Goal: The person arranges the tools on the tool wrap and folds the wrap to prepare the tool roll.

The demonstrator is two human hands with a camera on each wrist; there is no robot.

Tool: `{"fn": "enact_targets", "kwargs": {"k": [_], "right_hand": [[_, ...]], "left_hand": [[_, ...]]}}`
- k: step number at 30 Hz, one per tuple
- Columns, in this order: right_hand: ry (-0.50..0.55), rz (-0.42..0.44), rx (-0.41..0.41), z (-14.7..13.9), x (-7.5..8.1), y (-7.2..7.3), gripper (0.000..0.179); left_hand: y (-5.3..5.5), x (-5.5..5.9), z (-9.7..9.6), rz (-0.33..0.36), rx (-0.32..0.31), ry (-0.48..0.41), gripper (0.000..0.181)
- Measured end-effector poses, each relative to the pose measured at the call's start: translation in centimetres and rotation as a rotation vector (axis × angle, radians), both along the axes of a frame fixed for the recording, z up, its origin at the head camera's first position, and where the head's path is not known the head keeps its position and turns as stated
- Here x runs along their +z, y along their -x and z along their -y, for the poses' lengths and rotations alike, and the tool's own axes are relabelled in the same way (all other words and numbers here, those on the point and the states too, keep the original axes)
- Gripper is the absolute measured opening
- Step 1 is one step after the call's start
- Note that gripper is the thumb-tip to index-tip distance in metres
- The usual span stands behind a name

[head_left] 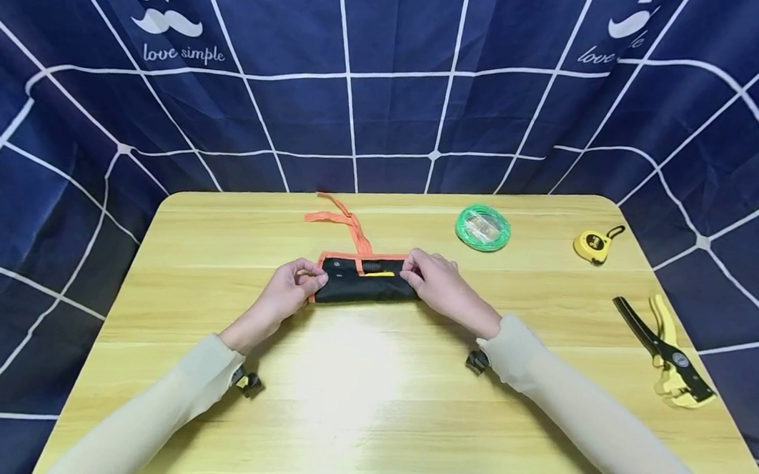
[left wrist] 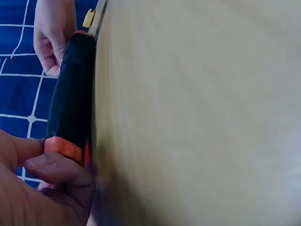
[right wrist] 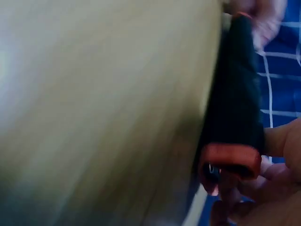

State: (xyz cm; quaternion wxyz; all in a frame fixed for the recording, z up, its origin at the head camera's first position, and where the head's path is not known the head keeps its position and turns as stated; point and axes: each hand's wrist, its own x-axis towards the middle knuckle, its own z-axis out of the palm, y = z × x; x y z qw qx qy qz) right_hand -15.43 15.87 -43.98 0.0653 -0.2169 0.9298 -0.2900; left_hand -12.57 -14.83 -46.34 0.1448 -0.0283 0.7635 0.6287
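A black fabric tool roll (head_left: 367, 288) with orange edging lies partly rolled at the middle of the table. Two orange ties (head_left: 354, 228) stretch from its far edge. Between its folds a dark coiled piece and a yellow strip (head_left: 380, 273) show. My left hand (head_left: 293, 287) pinches the roll's left end; in the left wrist view the thumb and fingers grip the orange trim (left wrist: 64, 148). At the other end my right hand (head_left: 440, 283) pinches the roll, and the right wrist view shows fingers at its open orange-edged end (right wrist: 233, 157).
Beyond the right hand lies a coil of green wire (head_left: 483, 228). Farther right are a yellow tape measure (head_left: 591, 246) and a black-and-yellow plier-like hand tool (head_left: 669, 356) near the table's right edge. A blue gridded cloth (head_left: 392, 116) hangs behind the wooden table (head_left: 226, 215).
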Motion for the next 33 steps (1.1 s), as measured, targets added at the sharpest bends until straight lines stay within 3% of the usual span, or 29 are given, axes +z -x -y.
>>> {"fn": "enact_targets", "kwargs": {"k": [5, 10, 14, 18, 22, 25, 30, 33], "right_hand": [[-0.134, -0.299, 0.098, -0.1, 0.4, -2.1, 0.004], [-0.155, -0.360, 0.228, -0.7, 0.5, -3.3, 0.029], [-0.097, -0.362, 0.254, -1.1, 0.2, -2.7, 0.025], [-0.037, -0.305, 0.250, -1.4, 0.1, -1.6, 0.021], [-0.011, -0.208, 0.232, -1.8, 0.3, -0.5, 0.020], [0.011, -0.094, 0.224, -1.9, 0.8, 0.4, 0.022], [0.070, 0.122, 0.207, -2.1, 1.2, 2.5, 0.023], [0.112, 0.196, 0.194, -2.1, 1.0, 3.8, 0.021]], "left_hand": [[0.1, 0.5, -0.6, 0.008, -0.002, -0.002, 0.008], [0.1, 1.0, -0.6, 0.054, -0.002, -0.026, 0.008], [0.2, 1.0, -0.4, 0.074, -0.010, -0.023, 0.009], [0.3, 1.0, -0.1, 0.019, -0.082, 0.004, 0.016], [0.2, 1.1, 0.3, -0.104, -0.200, 0.090, 0.031], [-0.1, 1.0, 0.6, -0.216, -0.251, 0.168, 0.039], [-0.3, 0.8, 0.8, -0.393, -0.264, 0.310, 0.042], [-0.1, 0.9, 0.8, -0.482, -0.252, 0.402, 0.041]]}}
